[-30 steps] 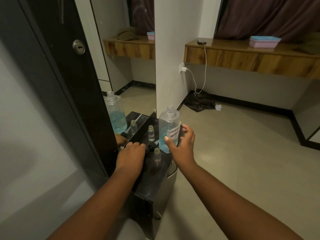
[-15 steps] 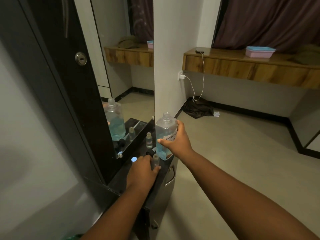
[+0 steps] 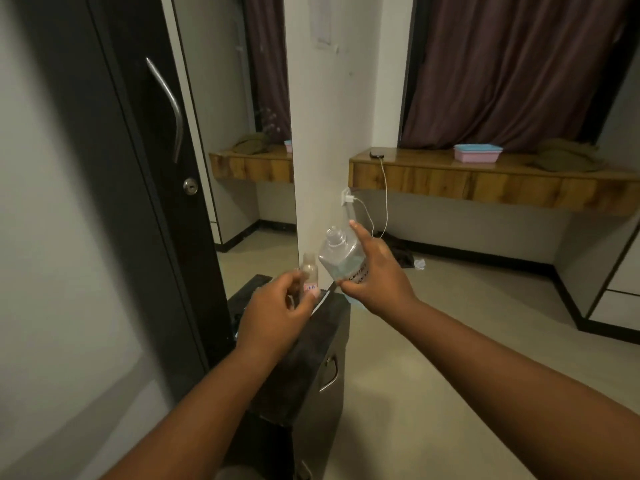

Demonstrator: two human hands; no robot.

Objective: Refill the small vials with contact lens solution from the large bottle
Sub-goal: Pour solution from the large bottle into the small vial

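Small vial (image 3: 309, 271) is held upright in the left hand (image 3: 277, 313), fingers (image 3: 310, 299) wrapped round its lower part, open neck up, above the black cabinet (image 3: 311, 355). Large bottle (image 3: 341, 258) is gripped in the right hand (image 3: 372, 282), tilted with its uncapped neck leaning toward the vial; thumb is pressed on the label side, index finger is stretched up beside the shoulder. Blue liquid is seen in the bottle's lower part. Bottle neck and vial neck are near each other, apart, not touching. Both are held in the air in front of the white wall pillar (image 3: 332, 133). A dark door (image 3: 138, 168) is seen at left, a wooden shelf (image 3: 485, 181) behind.
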